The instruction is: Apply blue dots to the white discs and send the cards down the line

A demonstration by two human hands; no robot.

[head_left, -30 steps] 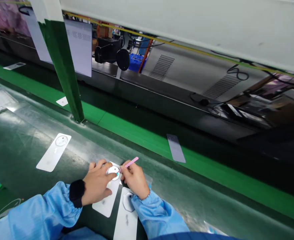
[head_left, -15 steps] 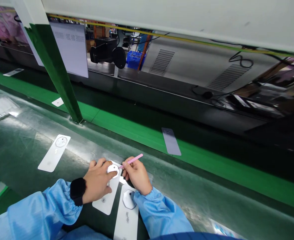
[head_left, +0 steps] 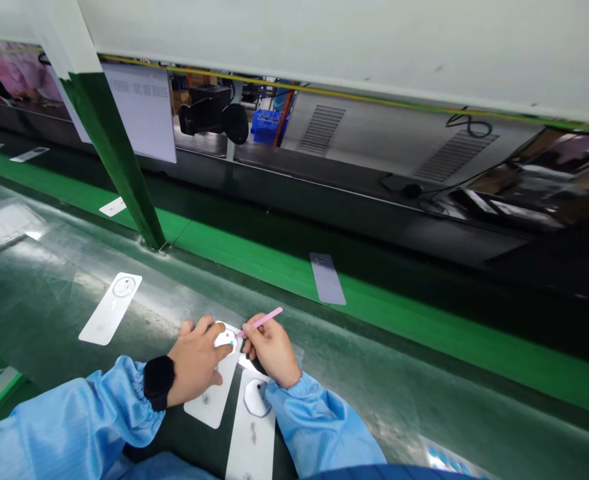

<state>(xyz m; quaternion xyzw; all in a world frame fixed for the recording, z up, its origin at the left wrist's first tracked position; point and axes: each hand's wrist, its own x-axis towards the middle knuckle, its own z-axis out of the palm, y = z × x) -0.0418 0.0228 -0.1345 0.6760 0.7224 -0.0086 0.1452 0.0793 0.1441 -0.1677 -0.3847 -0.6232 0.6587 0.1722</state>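
Observation:
My left hand [head_left: 199, 357] lies with spread fingers on a white phone-back-like panel [head_left: 211, 403], holding it against the bench. Its fingertips rest around the panel's round marked area, where a small blue spot [head_left: 231, 343] shows by the index finger. A slim pink stick-shaped tool [head_left: 267, 319] is pinched in my right hand [head_left: 273, 352], its thin tip at that marked area's right edge. Below my right wrist lies a second white panel [head_left: 251, 433], partly under the blue sleeve. Something dark beneath my right palm is mostly hidden.
Another white panel [head_left: 110, 309] lies on the bench to the left. Beyond the bench edge, a green strip [head_left: 254, 267] carries a grey panel [head_left: 327, 279] and several white ones. A green post [head_left: 119, 160] rises at left; a clear tray [head_left: 4, 227] lies behind it.
The grey panel on the green strip has shifted left. The view has tilted slightly. A blue spot now shows at the left index finger; both hands stay almost in place.

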